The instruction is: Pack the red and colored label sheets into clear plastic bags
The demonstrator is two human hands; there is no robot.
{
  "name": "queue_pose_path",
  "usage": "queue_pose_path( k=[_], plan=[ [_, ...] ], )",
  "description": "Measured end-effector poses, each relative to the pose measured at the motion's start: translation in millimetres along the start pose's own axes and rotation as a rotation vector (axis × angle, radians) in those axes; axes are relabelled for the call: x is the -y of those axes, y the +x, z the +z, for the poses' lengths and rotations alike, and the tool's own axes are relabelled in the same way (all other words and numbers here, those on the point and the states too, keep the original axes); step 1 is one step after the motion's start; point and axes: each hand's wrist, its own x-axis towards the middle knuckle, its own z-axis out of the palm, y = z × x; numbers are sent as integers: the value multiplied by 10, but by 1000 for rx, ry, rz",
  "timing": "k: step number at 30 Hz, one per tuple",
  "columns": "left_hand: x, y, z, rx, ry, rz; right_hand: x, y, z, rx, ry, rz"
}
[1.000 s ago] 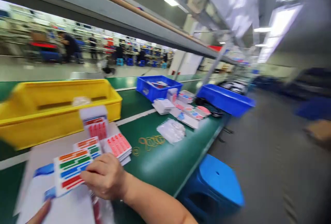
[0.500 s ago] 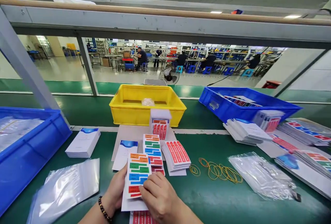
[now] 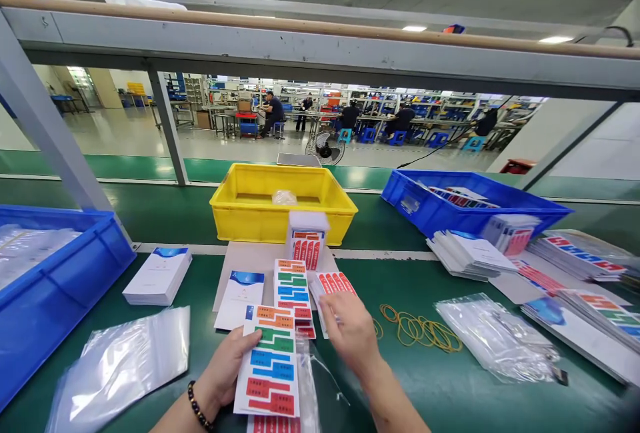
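Note:
My left hand (image 3: 227,365) grips a sheet of colored labels (image 3: 270,360) with its thumb on top; rows of orange, green, blue and red cover it. Below it on the table show a clear plastic bag (image 3: 307,386) and a red label sheet (image 3: 274,425), both partly hidden. My right hand (image 3: 350,330) is at the stack of red label sheets (image 3: 336,281), fingers curled together over its near part; whatever they pinch is hidden. Beyond the held sheet lie more colored label sheets (image 3: 292,281) and a white booklet (image 3: 241,296) with a blue top.
A yellow bin (image 3: 285,220) stands behind an upright pack of label sheets (image 3: 307,240). Blue bins (image 3: 440,216) flank the table. Rubber bands (image 3: 425,330), clear bags (image 3: 500,336) and booklet stacks (image 3: 470,253) lie right; plastic bags (image 3: 130,360) and a booklet stack (image 3: 159,276) left.
My right hand has left the held colored sheet and moved right and away from me to the red stack. The held sheet has shifted slightly, and a clear bag now shows beside it.

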Motion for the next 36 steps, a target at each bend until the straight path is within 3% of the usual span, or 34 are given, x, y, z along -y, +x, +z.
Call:
queue_pose_path(
  k=[3, 6, 11, 19, 24, 27, 29, 30, 32, 36],
  plan=[
    [-5, -3, 2, 4, 2, -15, -281, -17, -4, 97, -389, 258],
    [3, 8, -23, 38, -5, -22, -328, -25, 6, 295, -585, 393],
    [16, 16, -50, 52, -7, -28, -204, 35, 12, 402, -621, 418],
    [0, -25, 14, 44, 50, -45, -243, 30, -11, 404, -586, 368],
    [-19, -40, 23, -1, 24, -2, -334, -41, -25, 371, -536, 291],
    [-18, -17, 2, 0, -16, 14, -230, -16, -73, 43, -382, 149],
    [-7, 2, -2, -15, -27, 6, -25, 23, -112, -189, -217, -6],
    [2, 12, 0, -15, -42, 5, 110, 36, -122, -221, -139, -83],
    [25, 28, 8, 9, -103, -2, 401, 33, -103, -194, -8, -223],
    [59, 38, 14, 77, -180, -1, 830, -99, 106, 8, 93, -386]
  ],
)
